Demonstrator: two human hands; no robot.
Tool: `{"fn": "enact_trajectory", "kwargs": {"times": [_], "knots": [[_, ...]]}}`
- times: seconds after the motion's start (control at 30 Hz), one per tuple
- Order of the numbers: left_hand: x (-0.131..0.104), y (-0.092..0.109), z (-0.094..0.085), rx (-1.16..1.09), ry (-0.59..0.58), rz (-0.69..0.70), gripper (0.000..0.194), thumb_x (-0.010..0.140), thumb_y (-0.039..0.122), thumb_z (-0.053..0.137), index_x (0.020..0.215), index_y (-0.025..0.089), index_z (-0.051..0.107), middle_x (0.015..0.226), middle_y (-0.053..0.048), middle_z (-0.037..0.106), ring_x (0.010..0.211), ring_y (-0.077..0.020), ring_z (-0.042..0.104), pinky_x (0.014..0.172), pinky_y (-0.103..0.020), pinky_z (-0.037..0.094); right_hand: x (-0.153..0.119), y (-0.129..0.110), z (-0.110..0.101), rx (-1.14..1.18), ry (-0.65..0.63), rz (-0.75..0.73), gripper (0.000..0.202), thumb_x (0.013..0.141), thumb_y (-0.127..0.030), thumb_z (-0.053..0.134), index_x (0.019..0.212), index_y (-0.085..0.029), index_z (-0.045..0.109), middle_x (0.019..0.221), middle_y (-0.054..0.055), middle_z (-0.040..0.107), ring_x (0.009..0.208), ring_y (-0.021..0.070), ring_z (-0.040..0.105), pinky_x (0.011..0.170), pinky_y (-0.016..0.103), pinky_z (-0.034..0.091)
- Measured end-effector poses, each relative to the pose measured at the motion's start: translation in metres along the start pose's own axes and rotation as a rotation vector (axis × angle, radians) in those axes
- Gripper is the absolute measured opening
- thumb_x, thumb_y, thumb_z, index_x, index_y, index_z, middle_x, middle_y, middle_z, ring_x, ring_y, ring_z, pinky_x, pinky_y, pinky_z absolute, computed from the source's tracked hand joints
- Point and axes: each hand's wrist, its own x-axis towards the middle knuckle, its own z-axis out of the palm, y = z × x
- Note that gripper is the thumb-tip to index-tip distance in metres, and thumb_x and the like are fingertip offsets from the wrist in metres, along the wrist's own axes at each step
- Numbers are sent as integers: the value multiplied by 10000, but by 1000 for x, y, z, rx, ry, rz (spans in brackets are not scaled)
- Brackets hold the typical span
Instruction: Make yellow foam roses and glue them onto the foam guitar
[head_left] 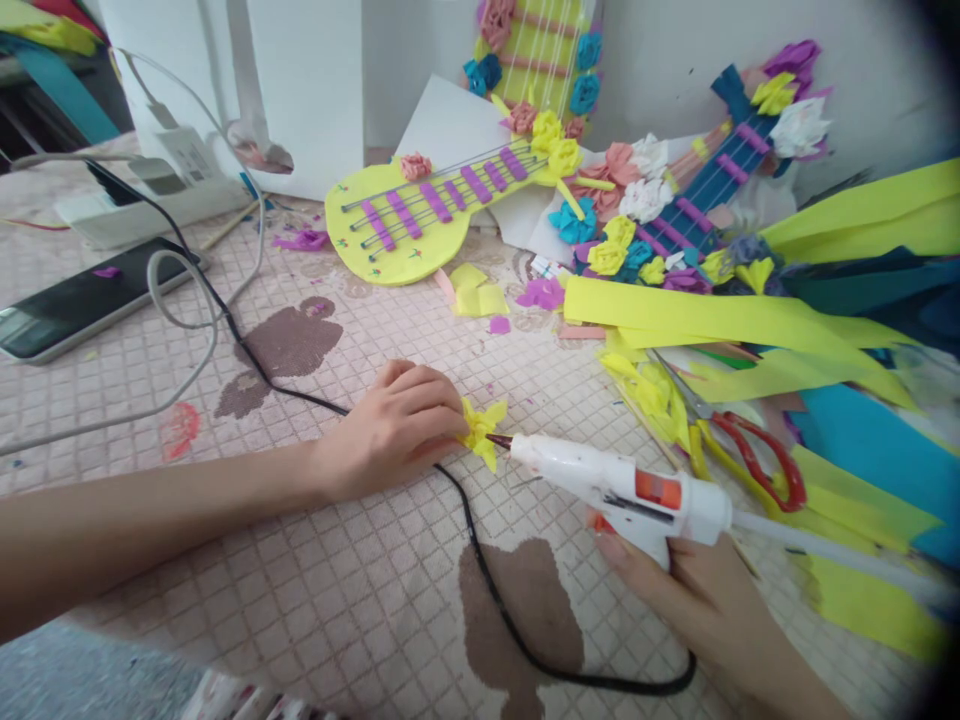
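Note:
My right hand [694,590] is closed around the handle of a white hot glue gun [600,475] with an orange trigger. A glue stick [832,560] sticks out of its rear end. The brown nozzle points left and meets the edge of a yellow paper flower [484,430], or comes very close to it. My left hand [401,420] holds that flower from its left side, fingers curled; the fingertips are partly hidden. Under my left hand runs the glue gun's black cord [480,540], looping over the patterned tablecloth [337,590].
Behind lies a yellow paper guitar [412,215] with purple strips; a blue one [697,200] with paper flowers leans right. Scissors [757,455] rest among yellow paper strips [675,310] and blue paper [862,450]. At left are a phone [97,295], a power strip [112,205] and a grey cable [202,370].

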Motion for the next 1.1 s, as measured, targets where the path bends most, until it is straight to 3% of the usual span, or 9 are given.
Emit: {"fn": "enact_trajectory", "kwargs": {"times": [0.17,0.3,0.4,0.53,0.7,0.97,1.1], "knots": [[-1,1,0,20,2,12,90,887,228,529,931,217,607,952,-16,646,956,-168,543,865,-339,355,4,2,-1,93,84,65,202,831,-371,512,750,-223,623,632,-8,628,570,163,584,501,258,474],[-1,2,-2,26,20,17,77,879,226,542,922,214,603,948,-18,643,955,-171,546,861,-342,359,9,14,-1,19,282,176,249,820,-403,524,736,-199,639,549,0,578,547,176,555,483,275,438],[-1,3,-4,40,41,28,68,874,215,546,920,211,597,937,-16,643,951,-173,548,853,-349,359,17,27,0,-75,416,213,275,820,-421,519,782,-179,644,581,15,588,574,183,552,509,289,433],[-1,2,-5,77,62,36,61,875,211,548,917,207,592,930,-10,642,953,-171,544,851,-353,349,27,42,4,-151,495,199,305,798,-431,550,861,-145,636,719,47,643,659,191,569,603,316,459],[-2,2,-8,132,67,36,71,887,232,535,905,194,591,937,-19,642,969,-181,536,856,-361,337,37,41,7,-121,447,211,320,801,-448,541,802,-140,627,653,26,612,618,174,548,580,300,448],[0,5,-15,230,96,-3,103,897,236,511,872,180,593,915,-34,642,950,-189,537,841,-359,333,27,3,9,26,271,19,272,825,-411,509,726,-179,613,619,6,614,586,163,566,536,274,452],[0,5,-16,316,130,27,100,900,238,511,888,187,597,919,-33,649,957,-194,541,854,-378,319,17,-11,16,-3,201,-43,219,830,-367,514,821,-186,639,695,14,651,669,182,605,589,283,474]]}}
